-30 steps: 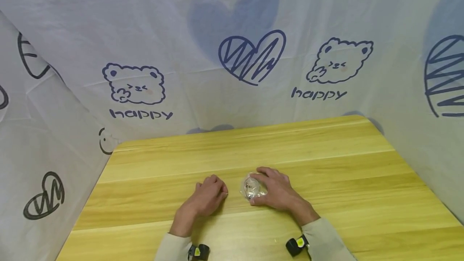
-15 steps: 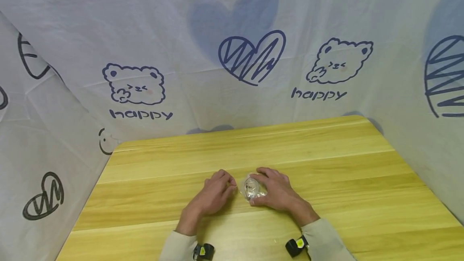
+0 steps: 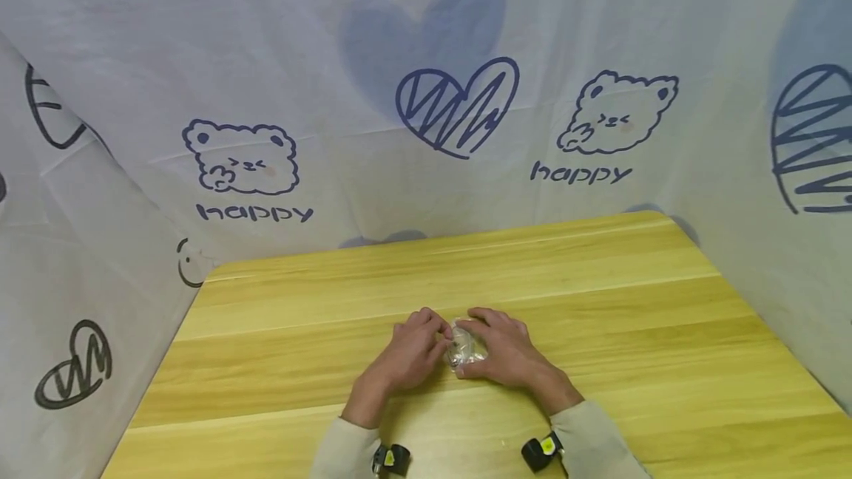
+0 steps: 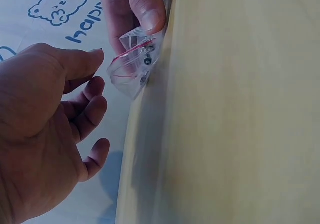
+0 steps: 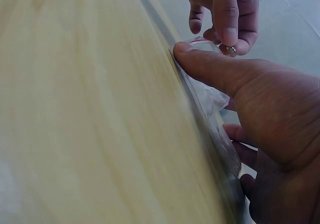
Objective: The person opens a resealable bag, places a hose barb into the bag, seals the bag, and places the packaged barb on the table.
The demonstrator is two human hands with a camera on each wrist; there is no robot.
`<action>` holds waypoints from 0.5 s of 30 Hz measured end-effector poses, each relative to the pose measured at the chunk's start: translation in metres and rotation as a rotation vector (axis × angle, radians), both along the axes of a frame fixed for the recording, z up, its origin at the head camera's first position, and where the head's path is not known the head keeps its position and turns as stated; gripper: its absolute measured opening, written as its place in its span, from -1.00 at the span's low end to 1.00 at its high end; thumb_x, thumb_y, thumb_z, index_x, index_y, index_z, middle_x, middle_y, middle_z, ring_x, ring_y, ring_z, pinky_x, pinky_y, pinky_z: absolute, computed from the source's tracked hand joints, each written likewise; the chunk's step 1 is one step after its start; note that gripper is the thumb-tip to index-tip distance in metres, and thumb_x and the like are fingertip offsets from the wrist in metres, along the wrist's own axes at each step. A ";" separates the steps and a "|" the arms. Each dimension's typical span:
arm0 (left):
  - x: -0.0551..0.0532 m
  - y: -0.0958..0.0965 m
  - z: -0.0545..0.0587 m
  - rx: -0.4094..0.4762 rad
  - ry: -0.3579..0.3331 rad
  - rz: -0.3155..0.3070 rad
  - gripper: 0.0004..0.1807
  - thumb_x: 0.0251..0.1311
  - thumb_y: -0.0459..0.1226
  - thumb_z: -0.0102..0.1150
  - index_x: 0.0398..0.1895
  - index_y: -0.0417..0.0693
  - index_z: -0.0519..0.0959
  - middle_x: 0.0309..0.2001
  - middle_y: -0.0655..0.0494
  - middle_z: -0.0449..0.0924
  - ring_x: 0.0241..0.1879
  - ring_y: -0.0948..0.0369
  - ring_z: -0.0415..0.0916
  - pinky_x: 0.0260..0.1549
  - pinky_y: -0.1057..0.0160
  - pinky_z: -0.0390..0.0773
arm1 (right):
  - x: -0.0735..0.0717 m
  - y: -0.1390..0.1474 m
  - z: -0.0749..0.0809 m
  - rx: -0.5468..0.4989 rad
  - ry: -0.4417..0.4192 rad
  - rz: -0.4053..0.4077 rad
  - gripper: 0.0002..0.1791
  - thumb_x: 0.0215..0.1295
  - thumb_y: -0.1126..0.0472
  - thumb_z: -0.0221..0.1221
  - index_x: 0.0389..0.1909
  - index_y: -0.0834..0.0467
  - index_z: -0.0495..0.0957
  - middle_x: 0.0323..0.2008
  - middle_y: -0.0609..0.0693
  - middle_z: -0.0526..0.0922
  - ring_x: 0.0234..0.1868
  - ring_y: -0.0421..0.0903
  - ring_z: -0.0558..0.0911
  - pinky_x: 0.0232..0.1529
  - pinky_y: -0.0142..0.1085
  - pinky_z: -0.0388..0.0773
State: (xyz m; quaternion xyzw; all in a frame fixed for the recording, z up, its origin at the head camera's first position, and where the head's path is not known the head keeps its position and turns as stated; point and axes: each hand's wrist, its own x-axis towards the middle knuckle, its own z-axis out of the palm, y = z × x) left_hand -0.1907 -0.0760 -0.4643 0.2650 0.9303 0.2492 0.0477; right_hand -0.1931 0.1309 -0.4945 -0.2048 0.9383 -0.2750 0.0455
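A clear zip-lock bag [image 3: 459, 350] with a red seal line lies on the wooden table, its mouth facing left. Small dark metal parts [image 4: 148, 60] show through the plastic. My right hand [image 3: 502, 346] holds the bag by its sides, thumb at the near edge and fingers at the far edge. Just left of the opening is my left hand [image 3: 416, 350], its thumb and index finger pinching a small shiny metal piece [image 5: 230, 49]. Its exact kind is too small to tell. In the left wrist view, the left hand [image 4: 45, 114] has its other fingers loosely curled.
The light wooden table [image 3: 599, 279] stretches around both hands. A white cloth [image 3: 353, 168] printed with bears and hearts hangs behind it and along the sides. Each wrist wears a small black camera [image 3: 397, 458].
My left hand has moved right, from apart on the table up to the bag's mouth. The right hand has kept its hold on the bag. The head view has shifted slightly.
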 end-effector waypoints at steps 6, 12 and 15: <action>0.000 -0.001 -0.002 0.008 0.014 0.006 -0.88 0.41 -0.16 0.02 -0.16 0.09 0.54 -0.05 0.20 0.43 -0.02 0.22 0.32 -0.16 0.21 0.19 | -0.001 -0.002 0.000 -0.003 0.012 0.004 -0.14 -0.04 -0.29 0.37 0.33 -0.12 0.40 0.40 0.01 0.29 0.41 0.09 0.26 0.33 0.19 0.09; 0.001 -0.005 -0.002 0.037 0.005 0.041 -0.82 0.43 -0.14 -0.02 -0.08 0.07 0.55 -0.06 0.23 0.46 -0.04 0.24 0.34 -0.09 0.18 0.24 | -0.001 -0.002 -0.001 0.002 0.011 0.006 -0.14 -0.04 -0.29 0.37 0.33 -0.12 0.39 0.40 0.00 0.29 0.41 0.08 0.26 0.33 0.17 0.09; 0.000 -0.008 -0.001 0.059 0.001 0.051 -0.85 0.41 -0.14 0.00 -0.12 0.09 0.54 -0.18 0.26 0.50 -0.16 0.27 0.38 -0.10 0.17 0.31 | -0.001 -0.001 -0.002 0.002 0.007 0.005 -0.13 -0.05 -0.29 0.38 0.33 -0.12 0.39 0.40 0.00 0.29 0.41 0.07 0.26 0.32 0.15 0.11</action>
